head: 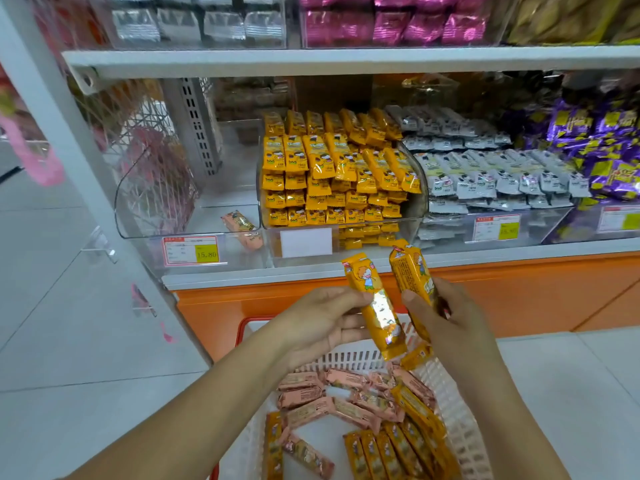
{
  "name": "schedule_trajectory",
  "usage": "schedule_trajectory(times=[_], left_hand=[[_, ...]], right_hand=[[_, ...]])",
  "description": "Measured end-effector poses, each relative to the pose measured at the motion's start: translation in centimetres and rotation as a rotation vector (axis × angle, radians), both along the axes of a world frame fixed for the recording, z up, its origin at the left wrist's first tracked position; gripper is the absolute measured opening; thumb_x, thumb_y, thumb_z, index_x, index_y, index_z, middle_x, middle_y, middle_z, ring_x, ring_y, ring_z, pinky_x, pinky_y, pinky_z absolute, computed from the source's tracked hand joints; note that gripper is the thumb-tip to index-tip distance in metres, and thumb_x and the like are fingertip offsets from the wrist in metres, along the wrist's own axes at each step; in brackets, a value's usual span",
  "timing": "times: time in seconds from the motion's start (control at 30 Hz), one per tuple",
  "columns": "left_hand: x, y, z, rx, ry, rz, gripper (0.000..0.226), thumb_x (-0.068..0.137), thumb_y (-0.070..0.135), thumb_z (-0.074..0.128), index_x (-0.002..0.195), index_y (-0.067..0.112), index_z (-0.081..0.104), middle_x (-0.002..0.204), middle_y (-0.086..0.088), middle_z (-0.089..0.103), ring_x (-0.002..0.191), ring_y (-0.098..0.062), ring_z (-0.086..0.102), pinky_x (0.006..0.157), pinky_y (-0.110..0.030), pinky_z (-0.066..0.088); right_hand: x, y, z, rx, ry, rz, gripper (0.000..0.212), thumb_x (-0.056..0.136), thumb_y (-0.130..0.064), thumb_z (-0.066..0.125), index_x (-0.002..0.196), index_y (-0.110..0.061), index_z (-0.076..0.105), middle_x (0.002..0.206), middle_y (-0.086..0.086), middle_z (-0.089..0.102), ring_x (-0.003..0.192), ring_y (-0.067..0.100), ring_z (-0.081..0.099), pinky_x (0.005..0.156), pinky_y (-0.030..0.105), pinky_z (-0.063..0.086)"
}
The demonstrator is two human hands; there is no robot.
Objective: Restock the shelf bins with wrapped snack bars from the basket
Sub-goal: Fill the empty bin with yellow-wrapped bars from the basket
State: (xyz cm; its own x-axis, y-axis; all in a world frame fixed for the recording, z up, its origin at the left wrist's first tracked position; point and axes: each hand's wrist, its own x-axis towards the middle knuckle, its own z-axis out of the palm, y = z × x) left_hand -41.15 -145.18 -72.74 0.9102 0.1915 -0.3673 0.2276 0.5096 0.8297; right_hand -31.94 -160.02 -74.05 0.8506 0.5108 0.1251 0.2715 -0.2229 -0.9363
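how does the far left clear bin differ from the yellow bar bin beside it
The left bin holds one lone pink bar; the yellow bin is stacked nearly full of yellow bars. The left bin's tag shows a printed price; the yellow bin's label is blank white. Both are clear plastic, side by side on one shelf.

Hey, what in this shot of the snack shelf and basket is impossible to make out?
All from the head view:
Count of yellow bars in the right hand: the hand itself covers them.
Print on the glossy bar in the left hand: glare, too small.
Small print on the price tag: blurred.
Basket near end: cut off by the bottom edge.
Top-shelf pink packs: cut off by the top edge.
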Motion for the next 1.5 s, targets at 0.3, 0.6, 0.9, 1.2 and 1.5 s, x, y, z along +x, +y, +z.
schedule_trajectory(times=[0.3, 0.6, 0.9, 1.2, 1.5], left_hand=[[1.9, -0.2, 0.5, 0.024, -0.117, -0.062, 0.016, 0.083, 0.016, 0.059, 0.091, 0.01, 0.072, 0.089, -0.01, 0.072, 0.08, -0.018, 0.07, 0.081, -0.028, 0.057], [3.0, 3.3, 5.3, 0.735, -0.142, 0.201, 0.025, 0.09, 0.026, 0.062, 0.113, 0.018, 0.066, 0.108, 0.0, 0.071, 0.1, -0.011, 0.066, 0.089, -0.027, 0.052], [2.8, 8.2, 6.3, 1.195, -0.123, 0.282, 0.019, 0.094, 0.018, 0.056, 0.106, 0.027, 0.067, 0.109, 0.009, 0.067, 0.103, -0.003, 0.06, 0.084, -0.018, 0.048], [4.1, 9.0, 6.0, 1.339, -0.139, 0.329, 0.026, 0.094, 0.018, 0.055, 0.118, 0.021, 0.064, 0.099, 0.016, 0.06, 0.094, 0.004, 0.057, 0.082, -0.013, 0.046], [3.7, 8.9, 5.2, 1.328, -0.16, 0.366, 0.023, 0.094, 0.017, 0.055, 0.115, 0.018, 0.065, 0.103, 0.011, 0.064, 0.09, 0.005, 0.056, 0.074, -0.013, 0.046]], right_hand=[[-0.7, 0.1, 0.5, -0.039, -0.166, 0.081, 0.064, 0.085, -0.05, 0.051, 0.145, -0.041, 0.029, 0.11, -0.015, 0.045, 0.093, -0.007, 0.049, 0.075, 0.011, 0.042], [2.7, 3.9, 5.0, -0.043, -0.458, -0.011, 0.064, 0.088, -0.028, 0.066, 0.143, -0.043, 0.036, 0.121, -0.009, 0.046, 0.104, 0.006, 0.049, 0.082, 0.015, 0.043], [10.2, 13.7, 8.9, -0.345, -0.528, -0.137, 0.048, 0.093, -0.038, 0.059, 0.14, -0.029, 0.049, 0.139, 0.012, 0.042, 0.124, 0.033, 0.044, 0.101, 0.039, 0.039], [8.6, 17.0, 8.0, -0.348, -0.52, -0.161, 0.048, 0.104, -0.041, 0.028, 0.144, -0.02, 0.043, 0.146, 0.02, 0.034, 0.135, 0.034, 0.029, 0.109, 0.042, 0.025], [8.1, 14.2, 8.4, -0.226, -0.579, -0.105, 0.043, 0.103, -0.037, 0.034, 0.134, -0.014, 0.052, 0.143, 0.015, 0.04, 0.135, 0.029, 0.032, 0.108, 0.04, 0.029]])
